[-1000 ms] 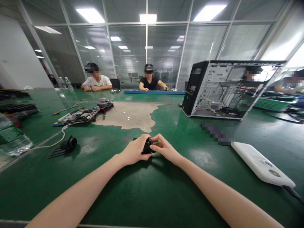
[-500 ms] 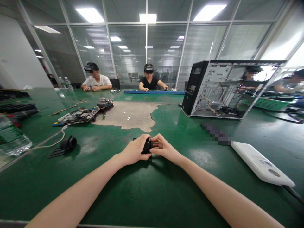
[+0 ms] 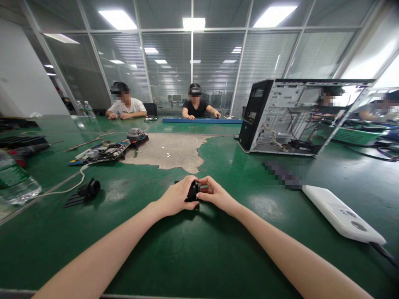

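Observation:
A small black plastic part (image 3: 193, 191) is held just above the green table (image 3: 193, 253), in the middle of the head view. My left hand (image 3: 176, 197) wraps around it from the left, thumb below and fingers over the top. On the other side, my right hand (image 3: 217, 194) is closed with its thumb and fingertips at the part's right edge. Much of the part is hidden by my fingers, so its exact kind does not show. Farther left lies a black piece with a round collar and flat prongs (image 3: 89, 189).
An open computer case (image 3: 262, 116) stands at the right, with a white power bank (image 3: 344, 214) in front of it. A circuit board (image 3: 102, 152) and a water bottle (image 3: 17, 178) are on the left. Co-workers sit across the table behind a blue bar (image 3: 202, 121).
Both hands stay in place around the black part. Its right end looks slightly turned between my right fingertips; little else differs.

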The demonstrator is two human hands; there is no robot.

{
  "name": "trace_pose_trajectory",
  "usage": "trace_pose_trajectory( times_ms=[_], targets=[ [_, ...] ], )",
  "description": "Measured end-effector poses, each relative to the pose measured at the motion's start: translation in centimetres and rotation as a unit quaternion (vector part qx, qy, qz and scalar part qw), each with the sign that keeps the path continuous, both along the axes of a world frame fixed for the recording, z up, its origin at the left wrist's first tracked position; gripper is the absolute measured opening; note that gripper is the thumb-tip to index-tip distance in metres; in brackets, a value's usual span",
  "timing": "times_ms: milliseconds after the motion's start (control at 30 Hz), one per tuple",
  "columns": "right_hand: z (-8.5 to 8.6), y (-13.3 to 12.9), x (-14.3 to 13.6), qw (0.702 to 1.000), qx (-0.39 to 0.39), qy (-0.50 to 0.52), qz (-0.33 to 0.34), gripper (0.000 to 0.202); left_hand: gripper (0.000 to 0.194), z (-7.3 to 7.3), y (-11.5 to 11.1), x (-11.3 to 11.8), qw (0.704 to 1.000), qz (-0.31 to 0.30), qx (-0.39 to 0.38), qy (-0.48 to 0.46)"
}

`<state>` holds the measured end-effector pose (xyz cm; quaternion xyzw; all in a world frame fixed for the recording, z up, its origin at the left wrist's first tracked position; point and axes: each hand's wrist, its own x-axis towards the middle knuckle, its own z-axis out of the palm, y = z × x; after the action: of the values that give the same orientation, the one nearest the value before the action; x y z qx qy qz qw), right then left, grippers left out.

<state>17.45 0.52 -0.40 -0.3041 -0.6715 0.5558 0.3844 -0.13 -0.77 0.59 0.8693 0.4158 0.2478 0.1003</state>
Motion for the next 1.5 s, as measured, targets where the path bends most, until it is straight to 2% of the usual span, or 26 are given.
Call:
trace_pose_trajectory(
  times_ms=[100, 300, 567, 800, 1033, 1233, 1500],
  targets=[
    [-0.10, 0.01, 0.04, 1.000, 0.010, 0.013, 0.023, 0.038, 0.062, -0.01, 0.02, 0.00, 1.000, 0.000, -0.001, 0.000],
    [0.02, -0.17, -0.19, 1.000, 0.020, 0.011, -0.019, 0.024, 0.062, 0.14, -0.08, 0.05, 1.000, -0.003, -0.005, -0.007],
    [-0.11, 0.03, -0.17, 0.999, 0.004, -0.012, -0.034, 0.033, 0.061, 0.13, -0.06, 0.00, 1.000, -0.004, -0.001, -0.003],
    [0.02, -0.06, 0.13, 0.999, 0.023, 0.012, 0.021, 0.036, 0.060, 0.00, -0.08, 0.04, 1.000, 0.002, 0.001, -0.001],
    [0.31, -0.27, -0.18, 0.999, 0.017, 0.013, -0.025, 0.024, 0.063, -0.02, -0.01, 0.02, 1.000, 0.006, -0.002, 0.000],
    [0.07, 0.03, -0.10, 0.999, -0.002, -0.008, -0.037, 0.033, 0.062, 0.12, -0.07, 0.05, 1.000, 0.000, 0.002, -0.003],
    [0.07, -0.13, 0.02, 1.000, 0.020, 0.011, 0.012, 0.034, 0.060, -0.02, -0.04, 0.05, 1.000, 0.002, 0.006, 0.002]
  ],
)
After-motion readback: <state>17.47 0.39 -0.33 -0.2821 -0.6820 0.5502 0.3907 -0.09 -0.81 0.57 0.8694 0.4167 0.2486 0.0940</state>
